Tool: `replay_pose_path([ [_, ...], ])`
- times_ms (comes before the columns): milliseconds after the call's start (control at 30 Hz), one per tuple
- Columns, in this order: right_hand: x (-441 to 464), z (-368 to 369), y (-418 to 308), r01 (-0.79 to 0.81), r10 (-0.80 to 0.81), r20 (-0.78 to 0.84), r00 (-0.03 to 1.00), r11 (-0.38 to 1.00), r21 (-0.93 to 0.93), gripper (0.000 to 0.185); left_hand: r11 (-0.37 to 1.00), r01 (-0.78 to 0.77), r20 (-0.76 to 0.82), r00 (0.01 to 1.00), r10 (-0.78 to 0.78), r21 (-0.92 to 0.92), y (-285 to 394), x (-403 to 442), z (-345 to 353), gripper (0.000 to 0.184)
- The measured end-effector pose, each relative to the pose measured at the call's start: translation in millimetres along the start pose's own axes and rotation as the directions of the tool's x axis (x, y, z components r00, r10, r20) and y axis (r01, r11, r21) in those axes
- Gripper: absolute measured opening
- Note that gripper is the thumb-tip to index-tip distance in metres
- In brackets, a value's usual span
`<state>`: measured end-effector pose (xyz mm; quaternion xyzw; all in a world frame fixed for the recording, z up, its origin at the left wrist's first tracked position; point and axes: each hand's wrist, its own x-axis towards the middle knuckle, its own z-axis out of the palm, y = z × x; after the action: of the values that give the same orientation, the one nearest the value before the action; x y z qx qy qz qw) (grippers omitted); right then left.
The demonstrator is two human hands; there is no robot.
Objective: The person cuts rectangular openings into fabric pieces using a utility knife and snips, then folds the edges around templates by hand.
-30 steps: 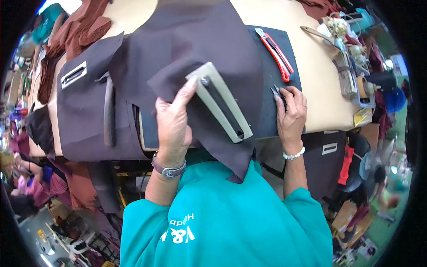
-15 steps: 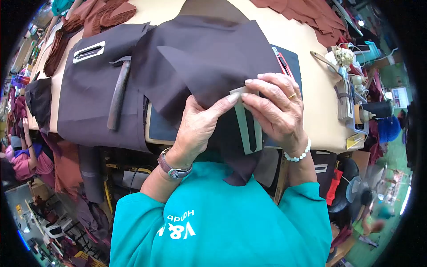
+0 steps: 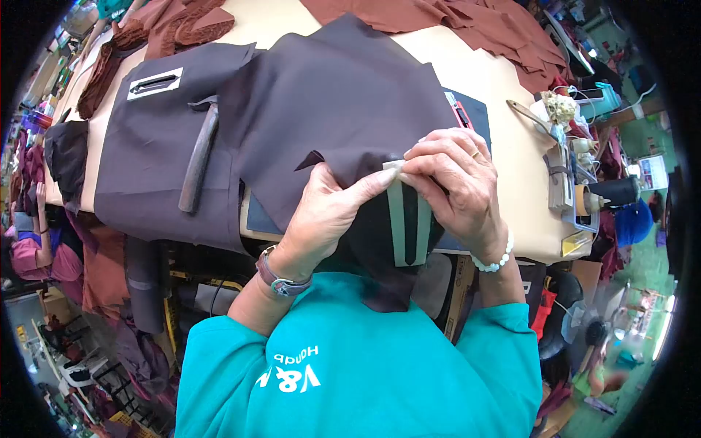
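Dark purple-brown fabric (image 3: 321,95) drapes over the table's front edge. On it is a pale rectangular frame (image 3: 398,226) with a long slot, hanging lengthwise towards the teal shirt. My left hand (image 3: 321,212) pinches the frame's upper end, thumb on top. My right hand (image 3: 460,182) meets it there, fingertips closed at the same end; whatever is between those fingertips is too small to make out. A red cutter (image 3: 460,111) lies partly hidden on a dark mat (image 3: 478,117) behind my right hand.
A hammer (image 3: 198,157) rests on more dark fabric at the left, near a second pale frame (image 3: 155,84). Brown pieces (image 3: 504,36) lie at the back. A brush (image 3: 529,115) and a tool holder (image 3: 562,179) stand right. A co-worker (image 3: 44,252) is far left.
My right hand has left the mat beside the small pointed tool and come to the frame's upper end. The frame has turned more upright, and my left hand has moved right with it.
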<state>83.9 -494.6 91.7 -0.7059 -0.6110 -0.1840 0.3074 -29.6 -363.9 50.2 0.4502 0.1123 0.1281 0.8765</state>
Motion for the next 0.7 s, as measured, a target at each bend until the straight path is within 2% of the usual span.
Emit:
replay_pose_path([
  [133,1.1,-5.9,-0.3,-0.154,0.141,0.120,0.983,0.982,0.107,0.012,0.996,0.060,0.014,0.998,-0.059,-0.059,-3.3,-1.2,-7.4,0.020],
  [200,-0.3,-1.4,-3.7,-0.396,0.362,0.167,0.917,0.877,0.273,0.013,0.986,0.136,0.045,0.990,-0.132,-0.097,-0.5,-3.8,-4.2,0.020],
  [267,3.6,-3.4,-10.7,-0.595,0.516,0.299,0.803,0.676,0.434,0.014,0.973,0.194,0.084,0.979,-0.185,-0.128,-0.8,-5.1,1.9,0.019],
  [367,2.6,-0.3,-11.6,-0.687,0.589,0.358,0.725,0.575,0.444,0.011,0.977,0.175,0.096,0.982,-0.164,-0.121,-4.8,-4.8,0.1,0.020],
  [467,-3.0,4.9,-9.2,-0.647,0.653,0.225,0.723,0.525,0.553,0.011,0.976,0.182,0.142,0.976,-0.165,-0.120,-0.2,-5.2,3.4,0.020],
  [500,-7.3,6.5,-7.1,-0.565,0.623,0.026,0.782,0.690,0.452,0.012,0.984,0.148,0.121,0.983,-0.135,-0.103,0.3,-4.4,2.7,0.020],
  [567,-17.5,6.0,-3.5,-0.391,0.416,-0.330,0.847,0.909,0.143,0.014,0.995,0.075,0.075,0.995,-0.069,-0.070,0.6,-2.0,1.3,0.021],
  [600,-21.3,2.1,-17.7,-0.421,0.451,-0.352,0.820,0.893,0.162,0.016,0.998,0.041,0.052,0.998,-0.038,-0.052,0.5,-0.8,0.6,0.021],
  [633,-26.7,4.6,-28.8,-0.434,0.511,-0.308,0.803,0.854,0.286,0.018,0.997,0.011,0.032,0.999,-0.009,-0.081,-0.3,0.4,0.8,0.021],
  [700,-30.8,14.5,-45.2,-0.465,0.549,-0.176,0.817,0.808,0.361,0.022,0.990,-0.035,-0.002,0.999,0.035,-0.135,-4.4,2.6,2.3,0.020],
])
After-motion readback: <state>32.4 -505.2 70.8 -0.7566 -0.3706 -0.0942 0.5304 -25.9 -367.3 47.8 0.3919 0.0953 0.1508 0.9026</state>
